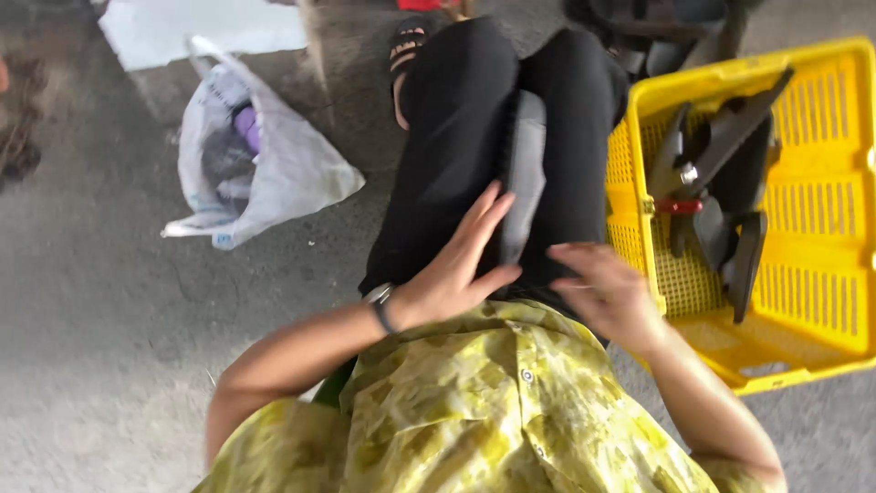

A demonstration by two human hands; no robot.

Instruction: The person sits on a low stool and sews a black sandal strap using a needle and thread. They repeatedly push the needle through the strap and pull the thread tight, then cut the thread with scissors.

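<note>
The floor (109,301) is rough grey concrete, seen from above; the person sits over it with legs in black trousers (456,137) stretched forward and one sandalled foot (406,46) showing at the top.

One grey part (523,173), long, flat and dark, lies lengthwise in the gap between the two thighs. Its near end sits between the hands. It looks smooth and slightly curved along its length; motion blur hides finer detail.

The left hand (461,265) lies flat on the left thigh, fingers spread and extended, its fingertips touching the part's left edge. It is not closed around anything. A dark wristband (381,306) circles that wrist. The right hand (607,292) hovers just beside the part's near end, over the right thigh, fingers loosely curled and empty; it is blurred, so I cannot tell whether it touches the part. The two hands are apart, one on each side of the part.

To the right stands one yellow slotted crate (821,228), touching the right leg. In it lie several dark parts (721,173) piled together, too overlapped to count, and one small red piece (678,206) among them.

To the left, well apart, one white plastic bag (274,164) slumps open on the floor with dark and purple things inside. The person wears a yellow-green patterned shirt (493,402).
</note>
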